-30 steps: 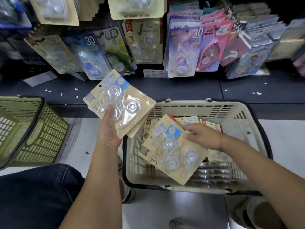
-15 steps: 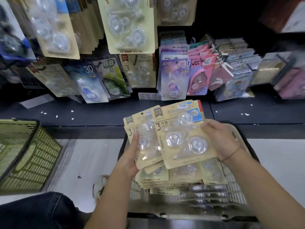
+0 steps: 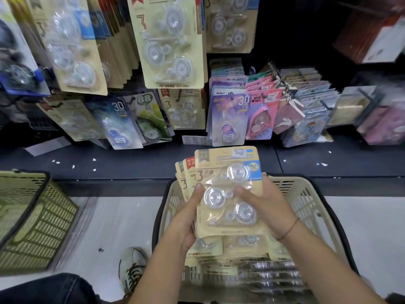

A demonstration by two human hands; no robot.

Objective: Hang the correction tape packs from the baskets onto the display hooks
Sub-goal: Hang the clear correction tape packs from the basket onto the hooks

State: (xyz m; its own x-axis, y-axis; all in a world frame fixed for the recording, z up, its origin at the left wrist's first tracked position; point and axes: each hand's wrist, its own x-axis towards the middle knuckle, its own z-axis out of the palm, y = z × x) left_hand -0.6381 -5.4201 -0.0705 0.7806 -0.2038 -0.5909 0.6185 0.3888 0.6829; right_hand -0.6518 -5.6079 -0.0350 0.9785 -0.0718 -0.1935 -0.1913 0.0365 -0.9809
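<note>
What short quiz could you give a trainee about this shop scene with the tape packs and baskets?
1. True or false: the left hand and the right hand both hold the stack of correction tape packs.
2. Multiple choice: the stack is held above which one? A) the green basket B) the beige basket C) the dark shelf ledge
3. Fill in: the large numeral printed on the front pack is ___.

Key: 1 true; 2 B; 3 the numeral 3.
</note>
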